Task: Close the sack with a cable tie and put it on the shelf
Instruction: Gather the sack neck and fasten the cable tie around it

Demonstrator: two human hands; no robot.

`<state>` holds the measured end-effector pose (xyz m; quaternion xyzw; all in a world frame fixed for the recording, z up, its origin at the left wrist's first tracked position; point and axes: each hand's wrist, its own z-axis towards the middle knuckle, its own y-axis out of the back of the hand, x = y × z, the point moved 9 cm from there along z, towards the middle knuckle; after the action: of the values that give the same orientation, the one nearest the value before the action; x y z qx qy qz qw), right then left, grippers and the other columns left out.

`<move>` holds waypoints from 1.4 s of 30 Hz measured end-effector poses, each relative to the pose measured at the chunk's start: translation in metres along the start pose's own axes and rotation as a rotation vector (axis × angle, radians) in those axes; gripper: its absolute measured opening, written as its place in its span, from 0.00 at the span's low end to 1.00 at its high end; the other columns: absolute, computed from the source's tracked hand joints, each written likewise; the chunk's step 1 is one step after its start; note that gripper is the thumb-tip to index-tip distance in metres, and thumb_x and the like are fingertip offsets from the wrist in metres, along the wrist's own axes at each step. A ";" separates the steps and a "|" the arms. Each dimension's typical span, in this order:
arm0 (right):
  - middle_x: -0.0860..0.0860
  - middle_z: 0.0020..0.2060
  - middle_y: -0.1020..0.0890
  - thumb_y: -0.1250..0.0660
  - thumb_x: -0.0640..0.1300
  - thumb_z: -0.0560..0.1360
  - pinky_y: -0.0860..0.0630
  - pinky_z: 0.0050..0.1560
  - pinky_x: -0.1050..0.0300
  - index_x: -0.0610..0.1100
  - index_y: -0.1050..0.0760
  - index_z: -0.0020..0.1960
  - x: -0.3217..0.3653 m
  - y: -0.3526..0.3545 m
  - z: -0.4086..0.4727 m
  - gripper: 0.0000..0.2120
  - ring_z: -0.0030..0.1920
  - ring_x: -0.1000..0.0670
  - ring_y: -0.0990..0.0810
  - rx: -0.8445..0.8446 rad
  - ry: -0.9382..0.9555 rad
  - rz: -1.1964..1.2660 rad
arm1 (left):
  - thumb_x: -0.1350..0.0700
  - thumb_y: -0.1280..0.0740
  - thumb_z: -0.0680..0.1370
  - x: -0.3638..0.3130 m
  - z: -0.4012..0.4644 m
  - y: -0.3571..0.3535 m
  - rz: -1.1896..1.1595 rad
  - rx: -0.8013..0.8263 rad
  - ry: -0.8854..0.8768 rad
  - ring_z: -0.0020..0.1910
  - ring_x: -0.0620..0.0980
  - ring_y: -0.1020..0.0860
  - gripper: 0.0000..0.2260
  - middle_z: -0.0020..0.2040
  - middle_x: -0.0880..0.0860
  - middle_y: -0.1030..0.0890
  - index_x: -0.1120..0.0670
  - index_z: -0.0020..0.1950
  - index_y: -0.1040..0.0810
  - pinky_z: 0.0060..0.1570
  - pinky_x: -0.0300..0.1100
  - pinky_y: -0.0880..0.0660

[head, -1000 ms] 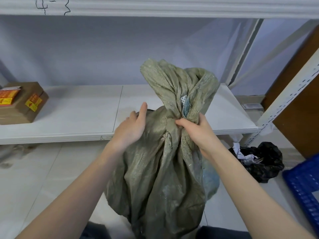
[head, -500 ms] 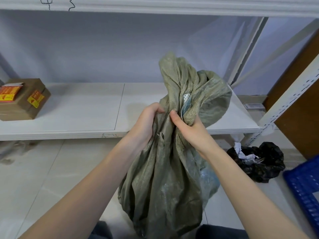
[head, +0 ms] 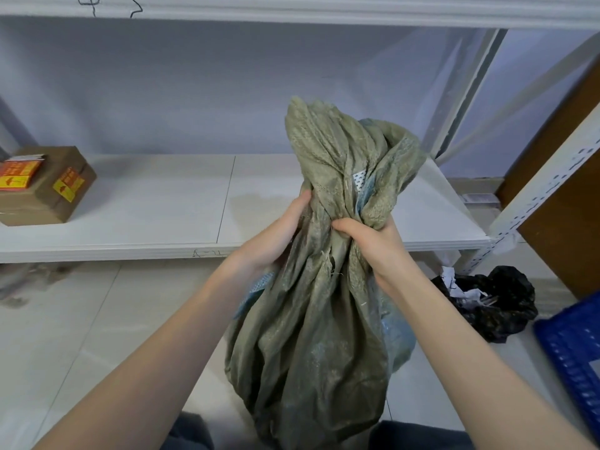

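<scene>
Head: hands (head: 324,238) bunch sack (head: 311,336) neck

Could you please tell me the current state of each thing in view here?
sack: neck bunched, no cable tie visible, off the shelf
left hand: gripping the sack's neck
right hand: gripping the sack's neck
shelf: holds only the cardboard box
cardboard box: closed
black bag: open, on the floor

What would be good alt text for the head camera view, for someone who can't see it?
Two bare hands, left hand and right hand, grip the bunched neck of a green woven sack held upright before a low white shelf. A cardboard box sits on the shelf's left end; a black bag and blue crate lie on the floor at right.
</scene>
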<state>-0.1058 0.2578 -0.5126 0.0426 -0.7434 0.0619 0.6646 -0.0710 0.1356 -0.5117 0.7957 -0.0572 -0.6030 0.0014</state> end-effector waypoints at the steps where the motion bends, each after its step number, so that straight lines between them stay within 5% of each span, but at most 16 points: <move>1: 0.49 0.50 0.17 0.31 0.36 0.70 0.24 0.50 0.58 0.41 0.27 0.61 0.000 0.000 0.001 0.20 0.50 0.53 0.19 0.001 0.002 -0.004 | 0.39 0.51 0.81 -0.001 0.002 -0.003 -0.053 0.026 -0.021 0.48 0.33 0.19 0.22 0.54 0.41 0.18 0.46 0.65 0.26 0.42 0.25 0.25; 4: 0.48 0.50 0.17 0.30 0.36 0.69 0.23 0.53 0.55 0.41 0.26 0.60 -0.001 0.002 0.003 0.20 0.50 0.51 0.18 -0.002 0.000 0.020 | 0.40 0.44 0.80 -0.006 0.005 -0.004 -0.102 0.019 -0.114 0.60 0.41 0.22 0.21 0.63 0.46 0.21 0.49 0.67 0.27 0.62 0.38 0.27; 7: 0.50 0.50 0.17 0.31 0.36 0.70 0.21 0.51 0.57 0.43 0.26 0.60 0.003 0.001 0.003 0.19 0.50 0.52 0.17 0.029 0.031 0.016 | 0.48 0.33 0.76 -0.019 -0.003 -0.003 -0.017 -0.075 -0.221 0.54 0.35 0.21 0.15 0.57 0.42 0.19 0.48 0.62 0.26 0.52 0.30 0.25; 15: 0.56 0.50 0.19 0.36 0.38 0.74 0.23 0.54 0.62 0.50 0.25 0.58 0.020 -0.016 0.002 0.15 0.50 0.66 0.21 0.125 0.275 -0.289 | 0.54 0.24 0.69 -0.043 -0.004 -0.008 0.074 -0.132 -0.363 0.59 0.30 0.26 0.36 0.62 0.39 0.25 0.49 0.71 0.39 0.57 0.26 0.29; 18: 0.46 0.57 0.22 0.33 0.48 0.71 0.28 0.49 0.74 0.46 0.28 0.63 0.017 -0.019 0.002 0.22 0.52 0.57 0.23 0.084 0.264 -0.457 | 0.58 0.21 0.66 -0.044 0.000 -0.007 0.067 -0.171 -0.360 0.60 0.36 0.24 0.37 0.63 0.45 0.23 0.53 0.69 0.37 0.58 0.31 0.27; 21: 0.50 0.61 0.29 0.31 0.54 0.67 0.34 0.65 0.65 0.52 0.36 0.68 0.026 -0.025 -0.004 0.31 0.62 0.59 0.32 0.171 0.358 -0.507 | 0.63 0.24 0.68 -0.043 -0.002 0.003 -0.111 -0.283 -0.350 0.56 0.41 0.20 0.27 0.58 0.50 0.18 0.57 0.65 0.27 0.53 0.32 0.23; 23: 0.50 0.62 0.30 0.29 0.56 0.66 0.33 0.67 0.57 0.52 0.38 0.65 0.025 -0.024 -0.008 0.32 0.64 0.57 0.32 0.226 0.320 -0.472 | 0.64 0.27 0.71 -0.038 -0.001 0.005 -0.194 -0.286 -0.316 0.51 0.44 0.17 0.17 0.53 0.53 0.16 0.58 0.60 0.22 0.48 0.34 0.21; 27: 0.47 0.59 0.30 0.30 0.54 0.70 0.31 0.57 0.59 0.52 0.40 0.67 0.024 -0.008 -0.007 0.31 0.54 0.54 0.29 0.188 0.290 -0.429 | 0.63 0.30 0.74 -0.029 0.004 0.006 -0.247 -0.227 -0.248 0.48 0.47 0.16 0.10 0.51 0.52 0.15 0.56 0.55 0.19 0.47 0.38 0.20; 32: 0.55 0.46 0.32 0.37 0.53 0.75 0.34 0.42 0.69 0.52 0.35 0.65 0.031 0.012 -0.012 0.20 0.38 0.61 0.32 0.135 0.312 -0.576 | 0.62 0.31 0.75 -0.029 0.007 0.003 -0.219 -0.180 -0.240 0.52 0.50 0.17 0.11 0.52 0.53 0.15 0.57 0.57 0.20 0.53 0.42 0.21; 35: 0.53 0.43 0.26 0.42 0.49 0.79 0.35 0.43 0.68 0.49 0.25 0.55 0.034 0.022 -0.012 0.10 0.39 0.59 0.29 0.074 0.355 -0.646 | 0.62 0.32 0.75 -0.032 0.007 0.003 -0.156 -0.182 -0.256 0.51 0.48 0.17 0.10 0.52 0.51 0.15 0.55 0.56 0.20 0.53 0.41 0.21; 38: 0.53 0.37 0.24 0.46 0.46 0.80 0.34 0.40 0.63 0.46 0.23 0.49 0.033 0.029 -0.010 0.13 0.38 0.57 0.28 0.027 0.330 -0.565 | 0.64 0.36 0.76 -0.040 0.006 -0.002 -0.038 -0.165 -0.302 0.47 0.42 0.17 0.09 0.44 0.43 0.15 0.51 0.49 0.19 0.49 0.35 0.22; 42: 0.53 0.36 0.23 0.48 0.45 0.81 0.31 0.46 0.59 0.46 0.25 0.47 0.033 0.028 -0.012 0.14 0.39 0.56 0.26 -0.015 0.329 -0.473 | 0.68 0.41 0.75 -0.046 0.005 -0.013 0.025 -0.135 -0.352 0.42 0.43 0.21 0.11 0.40 0.47 0.19 0.57 0.41 0.21 0.46 0.33 0.25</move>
<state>-0.1020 0.2883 -0.4797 0.1993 -0.5956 -0.0941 0.7725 -0.0869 0.1530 -0.4694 0.6751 -0.0257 -0.7354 0.0520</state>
